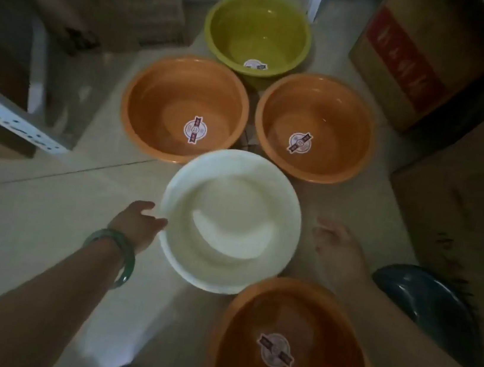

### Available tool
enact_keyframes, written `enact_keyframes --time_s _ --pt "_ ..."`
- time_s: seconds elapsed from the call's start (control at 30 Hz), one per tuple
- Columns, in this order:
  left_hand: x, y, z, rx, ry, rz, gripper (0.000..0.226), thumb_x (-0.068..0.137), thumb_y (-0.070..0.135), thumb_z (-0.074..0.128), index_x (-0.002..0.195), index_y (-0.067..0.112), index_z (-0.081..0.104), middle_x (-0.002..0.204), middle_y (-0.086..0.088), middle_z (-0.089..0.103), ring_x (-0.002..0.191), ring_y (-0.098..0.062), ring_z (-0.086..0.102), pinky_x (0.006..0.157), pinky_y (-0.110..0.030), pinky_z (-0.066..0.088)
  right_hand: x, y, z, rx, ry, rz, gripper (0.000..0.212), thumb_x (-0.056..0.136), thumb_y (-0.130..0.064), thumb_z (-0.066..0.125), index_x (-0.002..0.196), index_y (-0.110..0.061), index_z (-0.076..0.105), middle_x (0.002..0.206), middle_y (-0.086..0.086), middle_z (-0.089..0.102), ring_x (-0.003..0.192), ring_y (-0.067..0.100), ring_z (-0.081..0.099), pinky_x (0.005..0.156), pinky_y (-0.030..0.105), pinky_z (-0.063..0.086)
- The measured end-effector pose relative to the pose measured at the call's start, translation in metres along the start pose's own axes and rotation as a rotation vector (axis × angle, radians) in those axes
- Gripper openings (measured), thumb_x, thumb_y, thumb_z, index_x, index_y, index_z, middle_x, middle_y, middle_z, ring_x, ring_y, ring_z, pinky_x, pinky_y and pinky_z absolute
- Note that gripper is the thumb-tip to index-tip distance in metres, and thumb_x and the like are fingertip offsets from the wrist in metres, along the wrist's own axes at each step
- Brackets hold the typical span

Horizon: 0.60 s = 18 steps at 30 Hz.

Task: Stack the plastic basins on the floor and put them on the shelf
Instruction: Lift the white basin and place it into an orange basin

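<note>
White basin [230, 222] lies on floor [28, 215] between hands. Left hand [138, 224] part open, fingertips touching rim, nothing gripped. Right hand [338, 250] open, empty, just beside. One-sided lift risked: basin may be tipped or slipped. Orange basins [183, 106] beyond.

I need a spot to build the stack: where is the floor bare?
Bare tile lies left of the white basin, below the shelf rail. It is crowded ahead: two orange basins and the green basin sit rim to rim, with cardboard boxes right.
</note>
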State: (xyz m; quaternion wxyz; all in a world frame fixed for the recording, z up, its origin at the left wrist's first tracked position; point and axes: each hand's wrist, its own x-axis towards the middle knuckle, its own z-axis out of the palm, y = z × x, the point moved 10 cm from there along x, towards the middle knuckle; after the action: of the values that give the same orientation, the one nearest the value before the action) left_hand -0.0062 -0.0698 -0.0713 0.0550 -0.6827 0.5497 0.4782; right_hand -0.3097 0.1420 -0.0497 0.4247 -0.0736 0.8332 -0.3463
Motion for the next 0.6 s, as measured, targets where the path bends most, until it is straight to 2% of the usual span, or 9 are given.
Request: enact_keyframes --time_s 0.07,0.13,0.2,0.27,0.3,0.43,0.6 --pt "0.018 -0.010 0.008 0.134 0.050 -0.003 0.063 0.085 0.030 0.061 0.140 0.009 0.037 0.124 -0.016 0.062 0.110 -0.034 0.059 0.097 -0.040 0.044 0.020 0.008 0.008 -0.058 0.023 -0.037 0.034 0.094 -0.020 0.047 0.128 -0.018 0.053 0.115 0.005 0.057 0.118 0.033 0.054 0.101 0.045 0.042" --pt "0.035 -0.022 0.024 0.149 0.020 -0.015 0.063 0.085 0.035 0.060 0.138 0.008 0.040 0.126 -0.019 0.060 0.112 -0.036 0.057 0.097 -0.040 0.044 0.038 0.021 0.018 -0.142 0.032 -0.005 0.049 0.093 -0.025 0.051 0.140 -0.014 0.042 0.129 0.010 0.055 0.124 0.033 0.050 0.104 0.048 0.040" --pt "0.048 -0.031 0.040 0.133 -0.020 0.025 0.053 0.085 0.033 0.059 0.129 0.007 0.049 0.120 -0.019 0.062 0.103 -0.037 0.061 0.091 -0.047 0.050 0.052 0.032 0.034 -0.193 0.008 0.017 0.048 0.091 -0.032 0.051 0.133 -0.010 0.051 0.133 0.015 0.057 0.117 0.035 0.055 0.100 0.051 0.044" --pt "0.061 -0.034 0.046 0.160 0.005 0.092 0.045 0.087 0.029 0.054 0.125 0.007 0.050 0.116 -0.019 0.062 0.099 -0.037 0.061 0.086 -0.050 0.052 0.063 0.030 0.047 -0.238 -0.008 -0.039 0.035 0.090 -0.030 0.048 0.114 -0.009 0.063 0.114 0.016 0.066 0.101 0.034 0.061 0.090 0.051 0.051" --pt "0.066 -0.032 0.045 0.150 0.031 0.114 0.043 0.088 0.028 0.053 0.126 0.006 0.048 0.116 -0.019 0.061 0.099 -0.038 0.060 0.085 -0.051 0.052 0.068 0.029 0.052 -0.256 -0.004 -0.062 0.032 0.090 -0.027 0.048 0.113 -0.010 0.063 0.107 0.013 0.066 0.097 0.032 0.061 0.087 0.050 0.052" --pt "0.078 -0.018 0.028 0.096 0.085 0.149 0.043 0.089 0.026 0.051 0.127 0.007 0.044 0.115 -0.020 0.058 0.098 -0.039 0.059 0.082 -0.052 0.054 0.081 0.016 0.069 -0.240 -0.030 -0.118 0.034 0.090 -0.022 0.048 0.120 -0.009 0.058 0.111 0.012 0.063 0.101 0.032 0.060 0.088 0.051 0.052" --pt "0.081 -0.009 0.001 -0.002 0.187 0.191 0.051 0.087 0.025 0.055 0.133 0.012 0.038 0.114 -0.019 0.058 0.097 -0.040 0.059 0.082 -0.053 0.053 0.090 0.007 0.087 -0.093 -0.108 -0.148 0.038 0.089 -0.021 0.054 0.126 -0.014 0.055 0.119 0.010 0.063 0.106 0.030 0.060 0.090 0.052 0.052"
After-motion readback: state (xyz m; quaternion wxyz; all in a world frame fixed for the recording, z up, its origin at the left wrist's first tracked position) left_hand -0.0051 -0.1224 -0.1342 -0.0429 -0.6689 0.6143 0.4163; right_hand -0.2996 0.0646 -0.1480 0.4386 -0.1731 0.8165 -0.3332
